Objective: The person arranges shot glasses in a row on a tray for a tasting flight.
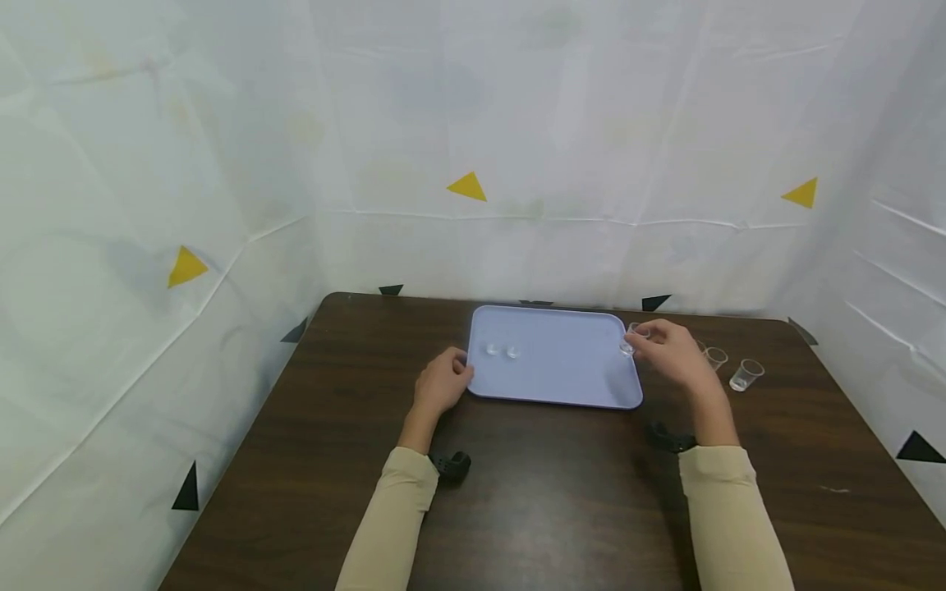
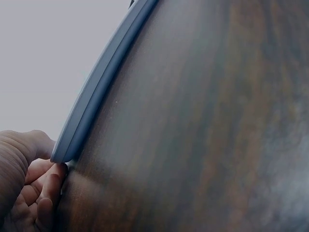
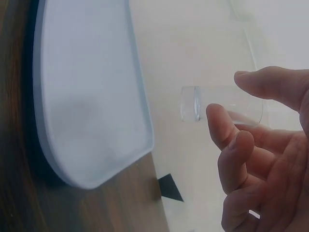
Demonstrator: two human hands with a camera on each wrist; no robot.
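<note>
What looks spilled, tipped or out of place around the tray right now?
Nothing stands out. The tray lies flat on the table, two cups stand on it, and two more stand off its right side. The left hand holds the tray's edge; the right hand pinches a cup.

The right hand (image 1: pixel 668 351) is holding a small clear plastic cup (image 1: pixel 631 340) over the lavender rectangular plastic tray (image 1: pixel 554 386), while the left hand (image 1: pixel 442 384) is gripping its edge.

The light is soft and even, with only faint shadows under the tray (image 1: pixel 554 386) on the dark table (image 1: pixel 547 492). The head view bends at its edges. Both wrist views are blurry up close, and the right one looks washed out and very bright.
</note>
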